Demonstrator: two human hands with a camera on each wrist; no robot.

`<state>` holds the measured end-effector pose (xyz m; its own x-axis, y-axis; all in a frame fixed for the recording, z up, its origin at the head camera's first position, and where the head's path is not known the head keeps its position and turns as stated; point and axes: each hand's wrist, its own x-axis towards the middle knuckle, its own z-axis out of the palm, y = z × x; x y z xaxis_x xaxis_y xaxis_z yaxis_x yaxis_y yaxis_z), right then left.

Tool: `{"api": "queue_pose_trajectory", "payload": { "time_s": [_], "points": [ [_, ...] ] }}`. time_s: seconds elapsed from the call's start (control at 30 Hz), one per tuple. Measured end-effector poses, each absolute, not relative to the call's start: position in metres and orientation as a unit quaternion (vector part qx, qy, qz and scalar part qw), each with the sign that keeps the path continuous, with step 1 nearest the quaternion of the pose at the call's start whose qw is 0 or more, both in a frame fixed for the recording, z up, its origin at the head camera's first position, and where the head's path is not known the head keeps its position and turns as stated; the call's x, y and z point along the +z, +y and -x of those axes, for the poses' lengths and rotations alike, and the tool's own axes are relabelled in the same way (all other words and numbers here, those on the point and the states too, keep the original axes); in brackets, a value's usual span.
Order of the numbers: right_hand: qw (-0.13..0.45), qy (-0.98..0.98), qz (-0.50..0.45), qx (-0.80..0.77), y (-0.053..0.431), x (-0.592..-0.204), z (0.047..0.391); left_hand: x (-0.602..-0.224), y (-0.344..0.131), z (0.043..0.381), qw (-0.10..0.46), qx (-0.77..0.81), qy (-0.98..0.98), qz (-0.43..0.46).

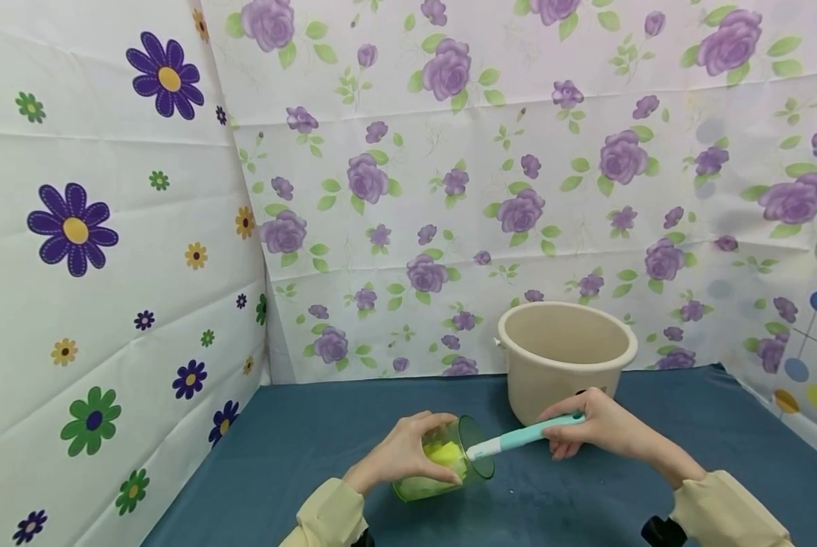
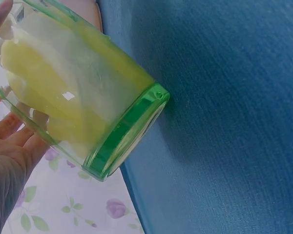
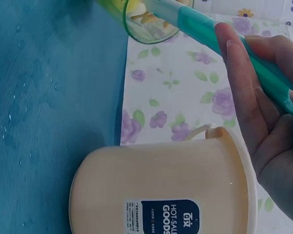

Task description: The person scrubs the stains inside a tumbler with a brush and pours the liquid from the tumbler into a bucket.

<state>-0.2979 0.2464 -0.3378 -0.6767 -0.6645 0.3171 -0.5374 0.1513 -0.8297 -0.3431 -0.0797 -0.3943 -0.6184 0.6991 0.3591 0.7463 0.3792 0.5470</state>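
Head view: low in the centre of the frame, a transparent green cup point(image 1: 458, 436) lies tilted well over on its side, mouth toward the right. Through its smooth wall shows a bright yellow and whitish filling point(image 1: 445, 454). The left hand point(image 1: 408, 450) grips the cup, thumb on the near side and fingers over the top. At lower right, the right hand point(image 1: 596, 427) pinches a slim handle point(image 1: 525, 436), turquoise with a white end, that slants down-left into the cup's mouth. Just behind that hand stands an upright cream bucket point(image 1: 552, 391) on a dark blue cloth point(image 1: 299, 433). Flowered sheets point(image 1: 374, 258) fill the upper frame.

Left wrist view: the cup, large and clear, fills the upper left, its thick, glossy green base angled toward the lower right. Pale yellow and cloudy white patches fill its inside. Fingers wrap it from the left edge; whether the base touches the cloth, I cannot tell.

Right wrist view: the cup's round green rim is at top centre, the handle entering it. The hand at right holds the turquoise part between thumb and fingers. The bucket, with a dark blue label point(image 3: 178, 217), occupies the bottom; droplets point(image 3: 23, 84) dot the cloth at left.
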Motion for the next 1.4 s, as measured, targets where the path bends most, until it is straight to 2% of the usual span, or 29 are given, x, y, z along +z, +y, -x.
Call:
{"api": "queue_pose_trajectory", "payload": {
  "time_s": [0.37,0.87,1.4],
  "points": [
    [0.027,0.753,0.401,-0.521,0.245,-0.334,0.296,-0.395,-0.082,0.344,0.033,-0.349,-0.832,0.431],
    [0.047,0.766,0.388,-0.510,0.252,-0.326,0.292,-0.394,-0.082,0.343,0.033,-0.347,-0.832,0.431],
    [0.002,0.776,0.379,-0.504,0.260,-0.324,0.294,-0.393,-0.081,0.342,0.027,-0.353,-0.837,0.418]
  ]
}}
